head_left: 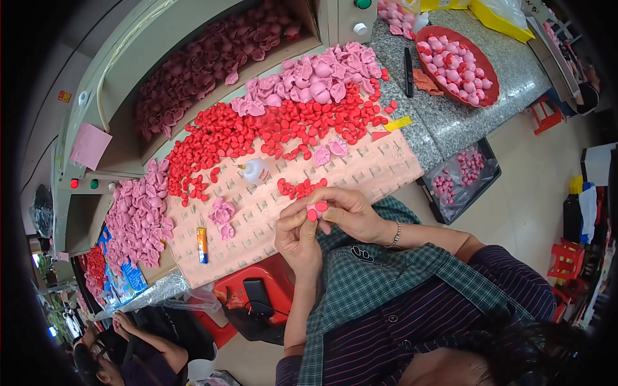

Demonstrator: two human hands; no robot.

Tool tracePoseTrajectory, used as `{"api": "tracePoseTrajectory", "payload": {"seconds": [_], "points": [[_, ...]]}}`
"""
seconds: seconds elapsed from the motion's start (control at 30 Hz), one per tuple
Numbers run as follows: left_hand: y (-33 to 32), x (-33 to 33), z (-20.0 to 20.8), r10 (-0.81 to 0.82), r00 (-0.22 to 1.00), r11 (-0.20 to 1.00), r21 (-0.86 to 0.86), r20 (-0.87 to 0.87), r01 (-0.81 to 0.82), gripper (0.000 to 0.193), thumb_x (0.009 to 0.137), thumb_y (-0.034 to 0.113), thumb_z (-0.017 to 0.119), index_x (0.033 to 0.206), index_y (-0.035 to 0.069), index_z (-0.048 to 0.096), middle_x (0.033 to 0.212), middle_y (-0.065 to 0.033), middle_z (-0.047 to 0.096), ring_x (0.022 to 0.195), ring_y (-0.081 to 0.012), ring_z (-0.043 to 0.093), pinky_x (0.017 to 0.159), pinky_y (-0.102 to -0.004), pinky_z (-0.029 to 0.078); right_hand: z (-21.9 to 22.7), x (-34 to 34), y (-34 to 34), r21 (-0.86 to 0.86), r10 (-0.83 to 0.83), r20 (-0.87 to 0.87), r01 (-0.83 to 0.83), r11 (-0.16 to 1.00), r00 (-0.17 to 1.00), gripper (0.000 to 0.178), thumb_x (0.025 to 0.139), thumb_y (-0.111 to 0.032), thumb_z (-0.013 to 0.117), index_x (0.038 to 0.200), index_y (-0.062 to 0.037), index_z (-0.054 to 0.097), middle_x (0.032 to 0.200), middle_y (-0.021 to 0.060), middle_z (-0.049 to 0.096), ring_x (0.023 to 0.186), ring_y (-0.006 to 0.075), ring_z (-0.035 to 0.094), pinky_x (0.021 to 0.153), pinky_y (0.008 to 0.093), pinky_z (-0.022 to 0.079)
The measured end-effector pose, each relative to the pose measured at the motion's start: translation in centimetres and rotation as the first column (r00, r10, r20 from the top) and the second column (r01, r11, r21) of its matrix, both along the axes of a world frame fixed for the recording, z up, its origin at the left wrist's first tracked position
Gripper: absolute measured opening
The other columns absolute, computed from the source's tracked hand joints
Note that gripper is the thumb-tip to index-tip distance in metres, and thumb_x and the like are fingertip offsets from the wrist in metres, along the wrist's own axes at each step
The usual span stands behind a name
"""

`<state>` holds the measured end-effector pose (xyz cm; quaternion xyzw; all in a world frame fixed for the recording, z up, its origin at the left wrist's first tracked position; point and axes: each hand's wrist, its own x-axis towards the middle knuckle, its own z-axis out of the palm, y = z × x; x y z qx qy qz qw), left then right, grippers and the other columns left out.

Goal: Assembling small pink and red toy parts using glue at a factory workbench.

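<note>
Close in front of me, both hands pinch a small pink piece with red oval parts (315, 211). My left hand (297, 237) grips its left side with thumb and fingertips. From the other side, the fingers of my right hand (355, 213) close on it, hiding part of it. Just beyond my fingers lies a little group of red oval pieces (300, 188). A white squeeze bottle with a thin tip (256, 171) rests on the pink patterned mat (257, 219). Pink moulded shells (221, 212) lie left of my hands, and another pair of shells (329, 151) sits farther off.
A wide heap of red pieces (225, 132) covers the mat's far side, with pink shells (309, 80) behind and more shells (138, 215) at left. A red bowl (494, 83) of pink-and-red pieces stands far right. An orange-and-blue tube (202, 244) lies left. A co-worker (154, 347) sits lower left.
</note>
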<state>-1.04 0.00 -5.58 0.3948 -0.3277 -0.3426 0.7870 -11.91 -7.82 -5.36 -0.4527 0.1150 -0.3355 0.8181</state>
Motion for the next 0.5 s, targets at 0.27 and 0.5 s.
{"api": "tracePoseTrajectory", "payload": {"seconds": [0.27, 0.5], "points": [[0.3, 0.0, 1.1, -0.023, 0.996, 0.997, -0.074, -0.088, 0.017, 0.016, 0.094, 0.003, 0.059, 0.109, -0.001, 0.056, 0.121, -0.0235, 0.059, 0.082, -0.0200, 0.064, 0.065, -0.0295, 0.054, 0.0, -0.1, -0.1, -0.149, 0.017, 0.035, -0.011, 0.989, 0.999, 0.025, 0.101, -0.011, 0.053, 0.124, -0.0005, 0.055, 0.100, 0.0056, 0.059, 0.077, 0.0099, 0.057, 0.068, 0.0238, 0.048], [1.1, -0.1, 2.9, 0.065, 0.997, 0.985, 0.160, 0.031, -0.069, 0.015, 0.092, -0.004, 0.059, 0.106, -0.003, 0.055, 0.120, -0.0233, 0.060, 0.080, -0.0191, 0.064, 0.067, -0.0293, 0.054, 0.2, 0.1, 0.3, -0.173, -0.014, -0.024, 0.010, 0.985, 1.000, 0.024, 0.100, -0.005, 0.053, 0.123, 0.0008, 0.056, 0.107, 0.0081, 0.057, 0.078, 0.0100, 0.057, 0.070, 0.0243, 0.049]]}}
